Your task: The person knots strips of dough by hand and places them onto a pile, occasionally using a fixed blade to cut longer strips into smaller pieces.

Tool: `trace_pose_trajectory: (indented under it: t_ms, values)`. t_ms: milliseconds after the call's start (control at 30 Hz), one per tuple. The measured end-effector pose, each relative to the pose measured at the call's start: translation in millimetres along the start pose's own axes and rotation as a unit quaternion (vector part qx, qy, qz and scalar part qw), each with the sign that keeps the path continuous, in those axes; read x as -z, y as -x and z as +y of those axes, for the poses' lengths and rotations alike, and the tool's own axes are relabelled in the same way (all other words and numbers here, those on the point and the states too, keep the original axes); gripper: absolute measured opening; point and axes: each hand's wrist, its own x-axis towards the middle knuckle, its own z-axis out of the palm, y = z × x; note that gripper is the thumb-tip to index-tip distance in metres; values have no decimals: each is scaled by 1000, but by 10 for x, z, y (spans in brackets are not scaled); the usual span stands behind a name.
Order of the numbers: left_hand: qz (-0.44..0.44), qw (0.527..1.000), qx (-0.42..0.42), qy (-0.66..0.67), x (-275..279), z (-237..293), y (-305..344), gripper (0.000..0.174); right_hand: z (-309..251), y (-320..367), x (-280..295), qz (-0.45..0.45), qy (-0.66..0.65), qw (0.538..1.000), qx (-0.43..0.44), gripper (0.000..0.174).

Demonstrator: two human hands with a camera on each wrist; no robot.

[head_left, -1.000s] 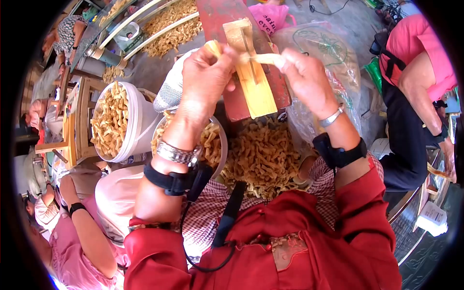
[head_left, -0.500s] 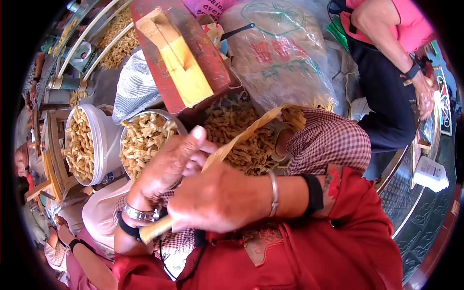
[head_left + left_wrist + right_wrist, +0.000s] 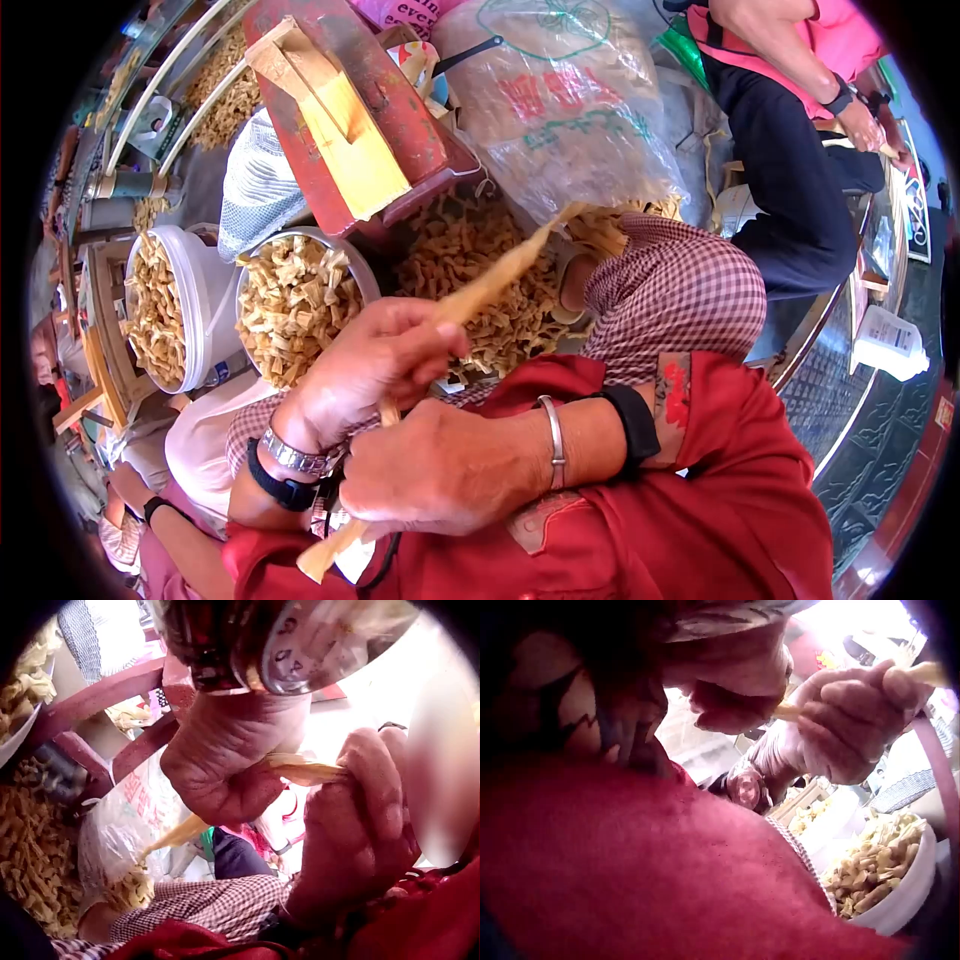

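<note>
Both hands grip one long tan strip (image 3: 490, 280) close to my red-clad chest. My left hand (image 3: 385, 360), with a watch at its wrist, curls round the strip's middle. Just below it my right hand (image 3: 440, 470), with a silver bangle, holds the lower part, and the strip's end (image 3: 318, 558) sticks out under it. The far end points up towards a clear plastic sack (image 3: 570, 110). In the left wrist view the strip (image 3: 300, 771) runs between the left hand (image 3: 232, 761) and the right hand (image 3: 360, 825). The right wrist view shows the left hand (image 3: 840, 727) gripping it.
A red bench (image 3: 400, 110) carrying a yellow wooden block (image 3: 340, 130) stands ahead. Below it lie a pile of tan knotted pieces (image 3: 480, 250), a metal bowl (image 3: 368, 268) and a white bucket (image 3: 205, 300), both full of them. A person in pink (image 3: 790, 150) sits at the right.
Both hands have come down from the wooden block to my chest, bringing the strip. In the last half second the strip slid further down through the hands.
</note>
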Motion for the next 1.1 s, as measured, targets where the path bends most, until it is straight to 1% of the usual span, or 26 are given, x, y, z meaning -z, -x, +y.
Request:
trace_pose_trajectory:
  t_ms: [33,67,100,133,200,233,267,300,333,400,433,467,533,567,600,633,667,733,767,800,867,900,1000,1033,1067,1100]
  values:
    - [20,1000,-7,-7,14,-9,19,15,20,-22,52,22,41,999,-2,13]
    - [24,989,-133,-60,15,-15,45,15,55,-45,110,45,84,995,-4,13]
    - [28,960,-257,-111,11,-33,88,15,158,-66,161,164,41,986,15,11]
    - [61,947,-276,-153,66,-68,141,11,229,-60,245,204,66,977,-16,9]
    - [135,913,-303,-236,132,-91,253,6,456,-104,387,259,135,956,7,12]
    - [163,897,-322,-254,82,-78,275,8,485,-104,421,253,99,960,-70,11]
    - [191,879,-341,-272,-5,-13,296,9,472,-123,430,255,38,957,-132,15]
    - [213,818,-387,-370,0,31,344,12,458,-144,441,262,-22,945,-193,19]
    - [275,754,-444,-398,-11,-5,313,11,455,-159,436,258,-14,946,-195,19]
    - [282,657,-496,-492,43,51,329,10,464,-183,438,249,1,948,-200,19]
    - [299,591,-558,-500,28,53,273,8,424,-201,560,178,42,961,-205,22]
    - [313,520,-614,-504,5,47,228,7,410,-199,592,155,18,962,-226,24]
    - [311,512,-601,-530,-16,39,250,8,401,-193,620,108,-31,957,-266,28]
    - [310,508,-593,-542,-25,39,267,9,413,-182,636,90,-23,960,-265,33]
    - [309,504,-586,-554,-30,40,277,10,412,-173,666,71,-24,962,-263,31]
    - [282,540,-571,-551,16,39,296,12,407,-165,699,53,-25,963,-261,29]
    - [270,585,-565,-515,59,24,295,12,403,-158,712,35,-26,965,-259,28]
    - [244,670,-549,-437,132,-36,252,14,434,-115,658,94,32,978,-183,22]
    - [247,769,-509,-298,125,-75,216,20,452,-93,634,123,60,980,-144,20]
    - [187,856,-462,-134,64,-10,251,27,470,-82,630,119,65,983,-128,18]
    - [108,883,-455,-25,91,25,223,33,490,-72,657,111,77,986,-93,17]
    - [57,901,-429,22,82,50,224,36,473,-68,683,102,79,987,-90,11]
    - [5,908,-405,103,24,39,198,45,492,-29,755,86,62,990,-96,11]
    - [-26,918,-386,90,46,46,209,47,436,-47,795,91,41,990,-103,12]
    - [-57,925,-367,77,67,50,220,49,442,-36,835,70,13,991,-114,13]
    - [-36,928,-371,31,42,57,234,46,430,-18,852,62,17,989,-130,13]
